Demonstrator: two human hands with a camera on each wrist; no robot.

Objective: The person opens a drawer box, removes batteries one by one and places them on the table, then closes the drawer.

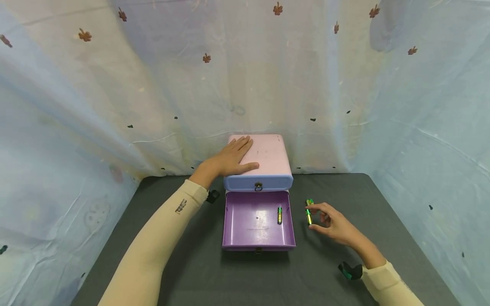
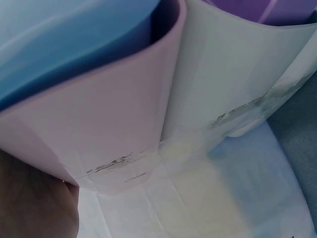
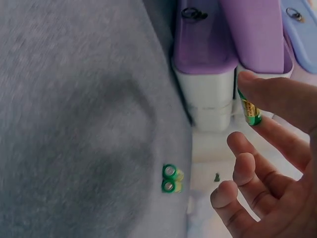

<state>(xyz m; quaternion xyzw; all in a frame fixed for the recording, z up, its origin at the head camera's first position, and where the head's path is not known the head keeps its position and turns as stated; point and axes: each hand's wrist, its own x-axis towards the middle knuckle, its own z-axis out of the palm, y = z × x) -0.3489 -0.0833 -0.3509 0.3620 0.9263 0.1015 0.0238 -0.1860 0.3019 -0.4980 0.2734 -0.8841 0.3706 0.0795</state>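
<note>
My left hand (image 1: 233, 158) rests with fingers spread on the pink top (image 1: 269, 155) of a small drawer cabinet. In the left wrist view only a dark part of that hand (image 2: 37, 203) shows, beside the pink side wall (image 2: 109, 114). Between thumb and forefinger, my right hand (image 1: 337, 225) pinches a green and gold battery (image 3: 250, 110), just right of the pulled-out purple drawer (image 1: 241, 221). Inside that drawer, toward its right side, is another battery (image 1: 279, 215). Two more batteries (image 3: 170, 178) are side by side on the table beyond the right hand.
Above the open drawer is a blue drawer front (image 1: 241, 183) with a ring pull, pushed in. Below it, the right wrist view shows another purple drawer front (image 3: 205, 44), also pushed in. A dark grey cloth (image 1: 191, 272) covers the table; a patterned curtain (image 1: 245, 85) hangs behind.
</note>
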